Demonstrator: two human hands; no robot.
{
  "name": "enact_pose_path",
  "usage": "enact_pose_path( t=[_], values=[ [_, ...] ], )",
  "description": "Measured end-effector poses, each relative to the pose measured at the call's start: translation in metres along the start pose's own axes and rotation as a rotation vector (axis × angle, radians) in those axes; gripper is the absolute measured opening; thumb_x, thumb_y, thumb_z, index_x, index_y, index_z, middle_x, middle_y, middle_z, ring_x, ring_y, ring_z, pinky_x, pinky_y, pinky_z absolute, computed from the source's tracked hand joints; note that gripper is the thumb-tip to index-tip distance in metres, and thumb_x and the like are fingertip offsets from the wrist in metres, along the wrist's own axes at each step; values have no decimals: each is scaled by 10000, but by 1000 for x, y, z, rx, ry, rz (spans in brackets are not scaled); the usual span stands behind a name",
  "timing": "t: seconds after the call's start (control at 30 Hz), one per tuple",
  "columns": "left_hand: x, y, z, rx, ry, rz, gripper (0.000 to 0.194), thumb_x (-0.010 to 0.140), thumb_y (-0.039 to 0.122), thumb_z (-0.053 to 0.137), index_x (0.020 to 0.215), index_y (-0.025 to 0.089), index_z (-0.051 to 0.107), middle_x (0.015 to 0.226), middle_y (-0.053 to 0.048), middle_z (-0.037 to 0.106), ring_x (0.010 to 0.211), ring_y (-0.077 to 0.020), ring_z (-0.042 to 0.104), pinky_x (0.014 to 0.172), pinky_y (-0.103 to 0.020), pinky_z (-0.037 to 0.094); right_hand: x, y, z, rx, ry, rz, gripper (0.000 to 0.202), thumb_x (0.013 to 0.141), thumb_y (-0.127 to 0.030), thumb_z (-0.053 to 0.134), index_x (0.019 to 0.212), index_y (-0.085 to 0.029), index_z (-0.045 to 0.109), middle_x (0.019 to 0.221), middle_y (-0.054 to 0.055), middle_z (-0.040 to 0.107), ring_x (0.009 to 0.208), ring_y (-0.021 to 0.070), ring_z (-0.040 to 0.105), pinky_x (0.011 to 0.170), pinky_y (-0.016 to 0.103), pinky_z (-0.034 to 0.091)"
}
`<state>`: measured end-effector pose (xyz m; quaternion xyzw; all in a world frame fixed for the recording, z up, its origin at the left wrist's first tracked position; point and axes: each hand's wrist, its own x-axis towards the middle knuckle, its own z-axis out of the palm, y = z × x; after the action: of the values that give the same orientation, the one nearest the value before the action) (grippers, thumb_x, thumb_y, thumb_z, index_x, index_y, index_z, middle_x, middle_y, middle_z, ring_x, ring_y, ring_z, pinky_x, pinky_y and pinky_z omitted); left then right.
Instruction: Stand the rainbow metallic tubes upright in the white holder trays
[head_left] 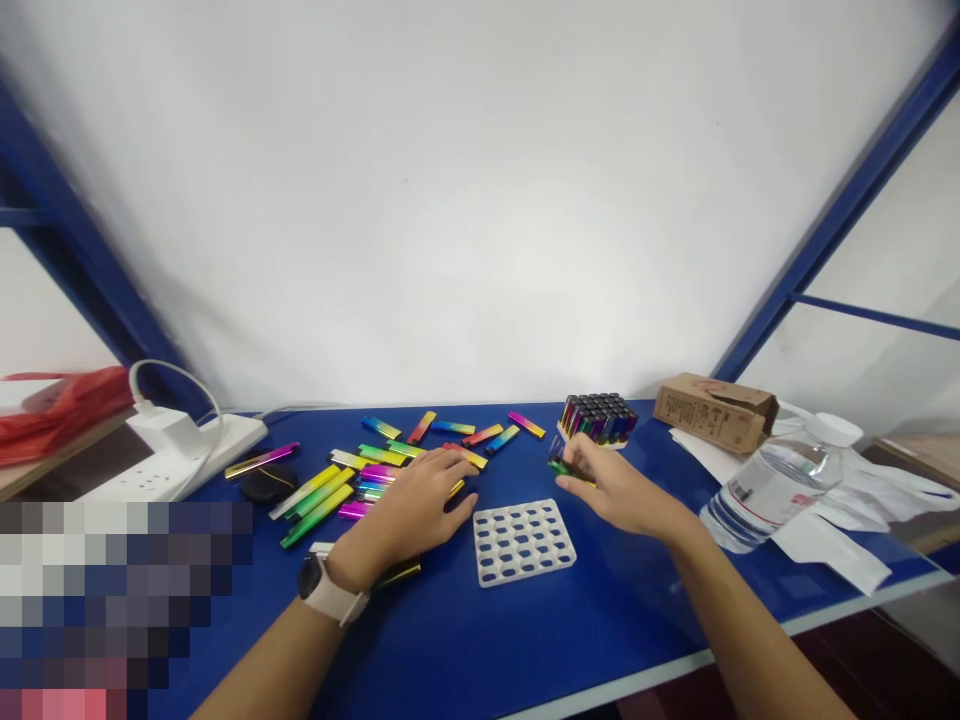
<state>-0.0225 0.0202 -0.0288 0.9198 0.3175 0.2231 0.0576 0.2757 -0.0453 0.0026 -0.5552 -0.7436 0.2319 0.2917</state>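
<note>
Many shiny lighters in rainbow colours lie loose on the blue table, among them a green and yellow lighter (319,515). My left hand (420,500), with a watch on its wrist, rests palm down over this pile, fingers stretched and thumb apart. It hides some of the lighters beneath. My right hand (604,478) is closed on a green lighter (559,467), mostly covered by the fingers. Just behind that hand, a filled block of upright lighters (600,415) with dark ends stands in a white tray. A white tray with oval holes (523,542) lies flat between my hands.
A brown cardboard box (712,412) and a tilted water bottle (780,485) lie at the right, over white paper and plastic. At the left are a white power strip (217,440) with a plugged-in cable and a small black pouch (268,484). A white wall (450,200) stands behind.
</note>
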Motion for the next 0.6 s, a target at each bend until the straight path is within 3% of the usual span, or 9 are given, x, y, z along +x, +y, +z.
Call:
enact_pose_path(
  t=[0.13,0.27,0.33,0.43,0.5,0.6],
  values=[
    [0,4,-3,-24,-8,-13,276,942,323,565,1194,253,654,1252,-79,673,1220,-291,584,1059,-474,457,45,-10,14,221,-6,-37,184,983,-399,507,963,-248,404,737,-37,565,689,169,572,649,303,424],
    [-1,12,-11,-116,-50,-34,354,892,485,636,1174,271,653,1234,-69,663,1203,-290,578,1029,-443,462,76,-8,40,481,26,-68,247,973,-448,523,967,-253,371,751,-45,590,584,133,558,568,272,423],
    [-1,16,-15,-182,-102,-33,483,777,617,719,1109,271,663,1171,-65,657,1157,-295,588,991,-425,479,81,-3,55,582,64,-63,281,950,-471,560,991,-249,391,739,-53,573,534,107,490,505,238,368],
    [-2,22,-17,-230,-174,-29,647,580,712,808,1018,260,657,1097,-57,625,1072,-297,597,916,-404,500,80,4,69,677,156,-22,340,903,-521,622,931,-231,446,614,-94,425,483,81,361,462,208,275],
    [-2,25,-16,-225,-191,-24,678,514,704,841,981,254,644,1067,-54,610,1037,-299,593,887,-401,501,77,6,72,779,147,44,401,920,-604,542,868,-211,488,584,-91,366,448,68,283,435,207,201],
    [-2,26,-12,-207,-182,-27,613,553,612,862,992,255,629,1069,-49,605,1038,-295,586,896,-402,493,73,6,71,874,113,134,544,936,-683,414,753,-184,529,542,-77,326,417,60,218,425,218,132]
  ],
)
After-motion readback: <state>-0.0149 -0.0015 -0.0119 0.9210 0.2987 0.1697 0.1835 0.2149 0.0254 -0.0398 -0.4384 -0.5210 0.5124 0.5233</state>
